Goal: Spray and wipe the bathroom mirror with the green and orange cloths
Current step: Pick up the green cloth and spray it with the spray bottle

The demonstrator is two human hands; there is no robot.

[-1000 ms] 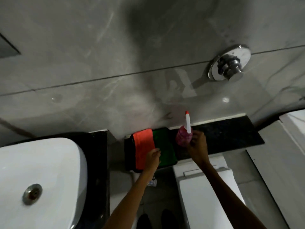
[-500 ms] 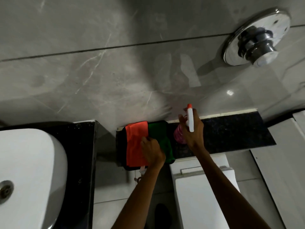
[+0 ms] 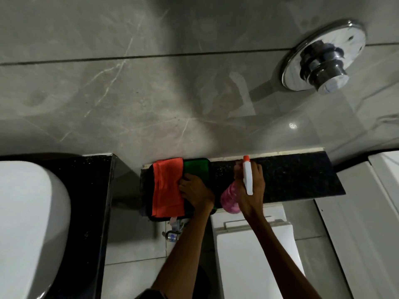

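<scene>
An orange cloth (image 3: 167, 187) and a green cloth (image 3: 197, 167) lie side by side at the left end of a black stone ledge (image 3: 298, 175) against the grey wall. My left hand (image 3: 195, 190) rests on the seam between them, fingers curled over the orange cloth's right edge and covering much of the green one. My right hand (image 3: 251, 188) is closed around a pink spray bottle (image 3: 230, 198) with a white sprayer and orange nozzle, holding it over the ledge just right of the cloths. No mirror is in view.
A chrome flush button (image 3: 323, 59) sticks out of the grey marble wall at upper right. A white toilet tank (image 3: 254, 251) sits directly below the ledge. A white basin (image 3: 28, 225) on a black counter lies at the left. A small valve (image 3: 172, 233) hangs beneath the cloths.
My left hand has slid further up onto the cloths. My right hand has closed around the spray bottle and tipped it. The view has moved closer to the ledge.
</scene>
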